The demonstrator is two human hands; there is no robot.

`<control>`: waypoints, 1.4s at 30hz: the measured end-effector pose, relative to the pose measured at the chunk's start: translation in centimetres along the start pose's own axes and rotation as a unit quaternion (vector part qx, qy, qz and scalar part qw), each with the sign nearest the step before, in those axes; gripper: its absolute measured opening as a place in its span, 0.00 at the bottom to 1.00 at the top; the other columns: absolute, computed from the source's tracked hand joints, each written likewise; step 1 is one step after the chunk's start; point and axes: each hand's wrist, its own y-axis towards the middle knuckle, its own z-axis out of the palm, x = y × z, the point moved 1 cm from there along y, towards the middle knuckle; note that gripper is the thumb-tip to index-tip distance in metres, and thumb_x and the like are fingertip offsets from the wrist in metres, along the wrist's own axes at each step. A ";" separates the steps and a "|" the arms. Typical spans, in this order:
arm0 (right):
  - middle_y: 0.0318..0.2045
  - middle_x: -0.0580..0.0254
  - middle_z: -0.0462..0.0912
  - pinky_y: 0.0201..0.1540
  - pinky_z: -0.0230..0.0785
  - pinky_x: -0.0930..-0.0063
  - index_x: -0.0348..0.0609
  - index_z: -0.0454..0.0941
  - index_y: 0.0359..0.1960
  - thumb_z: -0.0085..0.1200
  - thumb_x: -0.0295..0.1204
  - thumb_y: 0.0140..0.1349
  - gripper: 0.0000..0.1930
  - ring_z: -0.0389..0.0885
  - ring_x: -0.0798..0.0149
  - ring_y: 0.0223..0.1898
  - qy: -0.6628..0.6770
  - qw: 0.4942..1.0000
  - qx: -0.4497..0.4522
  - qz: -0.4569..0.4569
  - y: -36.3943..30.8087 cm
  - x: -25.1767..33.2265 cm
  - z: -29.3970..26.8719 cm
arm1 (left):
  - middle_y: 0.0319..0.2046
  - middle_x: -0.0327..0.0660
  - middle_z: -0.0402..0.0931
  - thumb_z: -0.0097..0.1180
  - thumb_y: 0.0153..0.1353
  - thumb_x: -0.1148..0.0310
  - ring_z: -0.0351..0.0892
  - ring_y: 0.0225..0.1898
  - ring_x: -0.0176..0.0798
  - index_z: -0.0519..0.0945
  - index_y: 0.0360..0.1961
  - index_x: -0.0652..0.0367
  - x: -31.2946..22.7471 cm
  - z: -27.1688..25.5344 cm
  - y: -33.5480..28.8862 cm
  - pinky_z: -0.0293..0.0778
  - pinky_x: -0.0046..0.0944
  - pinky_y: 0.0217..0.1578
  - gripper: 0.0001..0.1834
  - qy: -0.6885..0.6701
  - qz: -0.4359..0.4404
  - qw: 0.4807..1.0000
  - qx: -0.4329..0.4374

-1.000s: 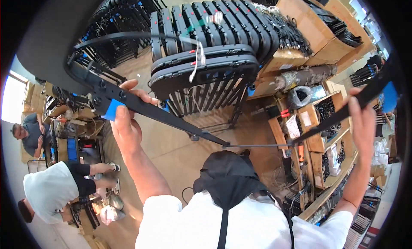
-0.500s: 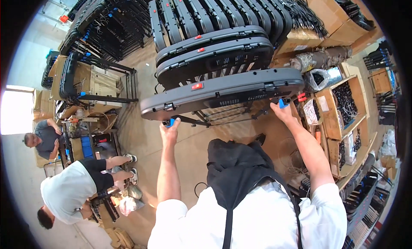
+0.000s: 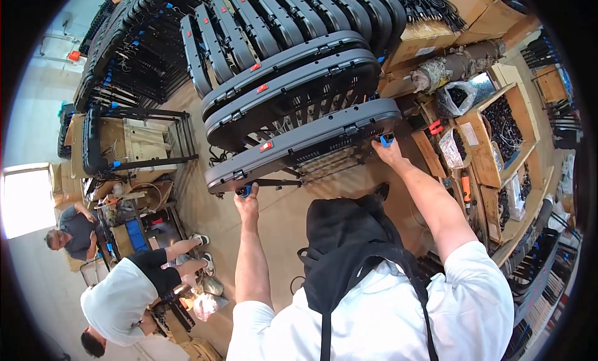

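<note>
Straight ahead stands a long dark grey housing with rounded ends, a red switch and vent slots, joined to a black tube frame. My left hand is closed around a blue-ended black part under its left end. My right hand is closed on a matching blue-ended part under its right end. Both arms are stretched forward, and the housing slants upward to the right. My palms hide most of the gripped parts.
Several similar housings stand packed behind this one. Black frames fill the far left. Wooden bins of small black parts line the right. At the left, one person in a white shirt bends over and another faces this way.
The held housing has swung, its right end moving left and its slant growing steeper. Both hands keep their grip. My view has shifted slightly to the right.
</note>
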 end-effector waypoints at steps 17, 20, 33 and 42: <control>0.63 0.45 0.82 0.67 0.68 0.65 0.37 0.67 0.74 0.71 0.30 0.56 0.42 0.80 0.52 0.65 -0.040 0.998 0.054 -0.018 1.1 17.5 -5.8 | 0.38 0.34 0.82 0.72 0.63 0.66 0.77 0.38 0.30 0.81 0.50 0.60 -2.2 1.4 3.4 0.74 0.36 0.42 0.18 0.004 -0.035 0.999 0.022; 0.52 0.46 0.88 0.61 0.74 0.60 0.46 0.78 0.65 0.71 0.28 0.58 0.31 0.85 0.48 0.58 -0.068 0.997 0.009 -0.032 1.6 16.4 -5.1 | 0.36 0.35 0.82 0.71 0.63 0.65 0.77 0.37 0.30 0.81 0.49 0.62 -3.4 2.4 3.0 0.74 0.36 0.40 0.18 -0.030 -0.017 0.999 0.013; 0.46 0.51 0.90 0.55 0.75 0.64 0.39 0.84 0.55 0.68 0.26 0.61 0.20 0.87 0.56 0.49 -0.053 0.998 0.020 -0.030 1.8 16.5 -6.3 | 0.38 0.38 0.83 0.68 0.63 0.68 0.78 0.38 0.32 0.82 0.50 0.65 -3.0 2.9 1.9 0.75 0.38 0.43 0.18 0.068 0.016 0.997 -0.018; 0.47 0.48 0.90 0.56 0.75 0.63 0.39 0.83 0.56 0.67 0.28 0.62 0.20 0.88 0.52 0.51 -0.054 0.998 -0.009 -0.044 1.5 16.3 -5.6 | 0.36 0.38 0.83 0.68 0.64 0.66 0.78 0.36 0.33 0.82 0.47 0.65 -4.2 3.0 1.9 0.75 0.39 0.41 0.16 0.072 0.018 0.997 -0.027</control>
